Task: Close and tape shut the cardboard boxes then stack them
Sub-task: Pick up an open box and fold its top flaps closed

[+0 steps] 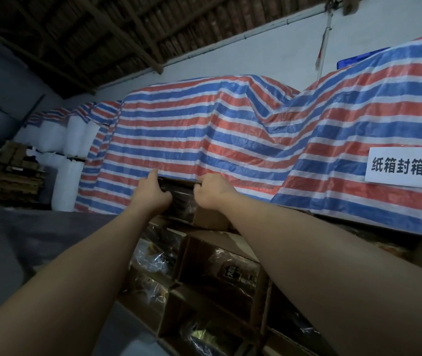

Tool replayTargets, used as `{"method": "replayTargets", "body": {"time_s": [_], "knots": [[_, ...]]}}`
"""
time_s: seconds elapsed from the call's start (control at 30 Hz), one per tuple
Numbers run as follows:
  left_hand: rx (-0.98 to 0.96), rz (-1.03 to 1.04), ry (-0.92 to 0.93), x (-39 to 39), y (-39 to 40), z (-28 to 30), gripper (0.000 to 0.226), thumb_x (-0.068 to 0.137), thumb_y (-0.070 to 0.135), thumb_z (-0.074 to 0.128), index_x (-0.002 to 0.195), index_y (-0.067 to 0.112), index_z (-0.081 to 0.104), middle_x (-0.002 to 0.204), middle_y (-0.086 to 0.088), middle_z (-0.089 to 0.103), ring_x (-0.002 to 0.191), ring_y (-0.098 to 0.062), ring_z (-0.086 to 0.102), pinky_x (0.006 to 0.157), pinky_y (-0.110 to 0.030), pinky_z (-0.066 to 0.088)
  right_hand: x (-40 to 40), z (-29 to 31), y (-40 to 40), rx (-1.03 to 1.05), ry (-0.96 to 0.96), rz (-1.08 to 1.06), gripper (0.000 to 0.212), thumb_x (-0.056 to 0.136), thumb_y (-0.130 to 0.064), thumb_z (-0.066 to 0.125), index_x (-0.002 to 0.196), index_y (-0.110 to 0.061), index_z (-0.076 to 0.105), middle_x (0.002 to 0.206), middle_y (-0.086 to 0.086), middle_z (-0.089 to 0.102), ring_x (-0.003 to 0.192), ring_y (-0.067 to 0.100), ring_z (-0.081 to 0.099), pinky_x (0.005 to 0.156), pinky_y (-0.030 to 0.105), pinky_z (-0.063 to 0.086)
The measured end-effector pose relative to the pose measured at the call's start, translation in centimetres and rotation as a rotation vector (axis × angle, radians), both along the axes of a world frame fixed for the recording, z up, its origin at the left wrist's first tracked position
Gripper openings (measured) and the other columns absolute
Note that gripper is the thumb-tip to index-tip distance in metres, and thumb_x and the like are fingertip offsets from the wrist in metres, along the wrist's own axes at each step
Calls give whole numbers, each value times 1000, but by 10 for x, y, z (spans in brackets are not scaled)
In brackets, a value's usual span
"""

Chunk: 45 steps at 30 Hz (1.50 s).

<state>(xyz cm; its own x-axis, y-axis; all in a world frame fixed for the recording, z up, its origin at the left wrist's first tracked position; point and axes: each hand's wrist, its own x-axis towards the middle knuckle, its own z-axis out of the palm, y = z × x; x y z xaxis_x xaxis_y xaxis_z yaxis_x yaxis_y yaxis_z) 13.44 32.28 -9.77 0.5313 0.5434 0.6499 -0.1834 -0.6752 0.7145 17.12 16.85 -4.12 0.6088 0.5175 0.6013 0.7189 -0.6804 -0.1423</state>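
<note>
Both arms are extended to the far end of the row of open cardboard boxes [220, 268], probably to draw the farthest box [179, 199] forward for closing. The left hand [151, 194] curls its fingers [165, 195] over the box's far top edge, index finger extended against the striped tarpaulin [204, 129]. The right hand [212, 192] holds the same edge, fingers hooked over it. The box lies between and below both hands, touching the tarpaulin behind. No tape is visible.
</note>
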Motion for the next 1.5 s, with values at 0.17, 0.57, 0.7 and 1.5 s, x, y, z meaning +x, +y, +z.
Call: {"method": "replayTargets", "body": {"time_s": [0.17,0.57,0.7,1.5], "knots": [[65,-37,-122,-16,-8,13,53,87,4,56,136,21,44,122,-1,55,111,-24,57,95,-48,52,-15,14,-16,74,-18,64,16,105,-27,46,103,-18,60,93,0,59,80,13,57,63,24,44],[-98,26,-78,-76,-33,66,37,93,7,55,129,13,52,124,-11,56,107,-25,55,88,-36,48,-82,75,-67,109,56,123,26,103,-20,44,79,-19,53,81,2,56,73,13,54,53,21,36],[-58,-12,5,-103,-51,95,34,93,6,56,125,14,62,120,-8,60,113,-25,54,94,-40,46,-112,100,-98,144,119,102,22,101,-18,44,83,-18,55,84,3,58,74,15,56,55,24,39],[-363,-1148,-63,-237,-418,190,67,83,80,38,103,26,72,92,-5,77,80,-19,74,51,-29,57,-280,187,-516,506,467,-32,37,90,-10,40,62,-15,64,63,3,61,52,21,63,64,42,60]]}}
